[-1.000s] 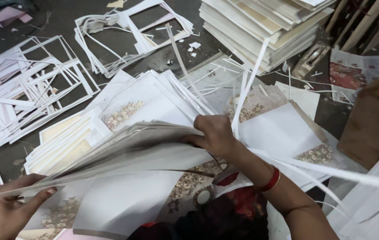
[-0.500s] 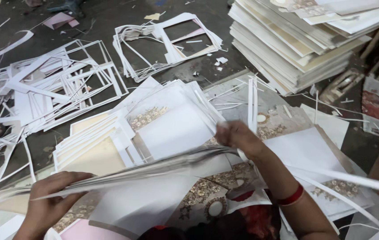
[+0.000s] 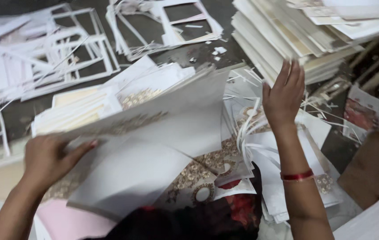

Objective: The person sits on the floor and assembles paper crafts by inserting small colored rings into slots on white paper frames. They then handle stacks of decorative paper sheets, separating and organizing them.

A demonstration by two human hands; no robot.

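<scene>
My left hand (image 3: pixel 49 158) grips the near left edge of a thick sheaf of white printed card sheets (image 3: pixel 154 118), lifted and tilted up over the lap. My right hand (image 3: pixel 285 93) is raised with fingers spread and holds nothing; a red bangle (image 3: pixel 297 176) sits on its wrist. Below it lie loose white paper strips (image 3: pixel 247 133) and ornate gold-patterned cards (image 3: pixel 207 171). A fanned pile of cut cards (image 3: pixel 87 104) rests beyond the lifted sheaf.
A tall stack of cream and white boards (image 3: pixel 300 40) stands at the back right. White cut-out frame scraps (image 3: pixel 47 58) and more frame scraps (image 3: pixel 176 22) litter the dark floor at the back. A brown sheet (image 3: pixel 372 164) lies at the right.
My right hand has let go of the sheaf and risen up to the right, fingers spread. My left hand has swung the sheaf upward and to the left.
</scene>
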